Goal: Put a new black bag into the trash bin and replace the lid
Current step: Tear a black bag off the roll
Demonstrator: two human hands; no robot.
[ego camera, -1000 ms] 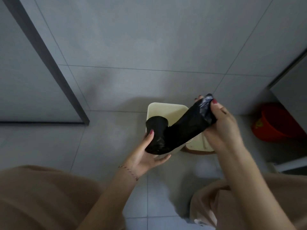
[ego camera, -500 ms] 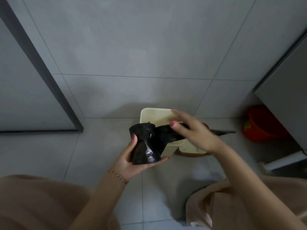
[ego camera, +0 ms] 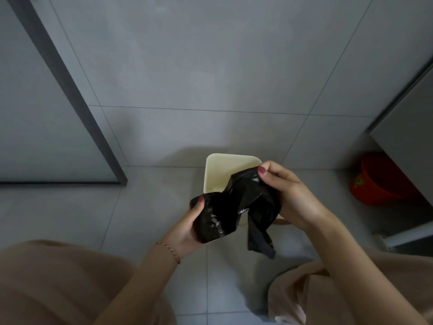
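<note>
1. The left hand (ego camera: pixel 187 227) is curled around a roll of black bags (ego camera: pixel 212 220), thumb on its top edge and the other fingers wrapped underneath, holding it above the floor (ego camera: pixel 164 137).
2. The right hand (ego camera: pixel 288 195) pinches the loose end of a black bag (ego camera: pixel 255 195) between thumb and forefinger, fingers closed on the plastic.
3. The bag runs crumpled from the roll up to the right hand, and a free flap hangs down below that hand.
4. A cream trash bin (ego camera: pixel 225 170) stands on the floor right behind the hands, open at the top with no bag lining it; the bag and roll hide its near edge.
5. A thin bracelet (ego camera: pixel 169 250) sits on the left wrist.
6. A red bucket (ego camera: pixel 384 184) stands well to the right of the bin, under the edge of a grey cabinet (ego camera: pixel 412 127).
7. A dark door frame (ego camera: pixel 70 95) slants across the left side.
8. Beige clothing (ego camera: pixel 58 282) fills both lower corners.
</note>
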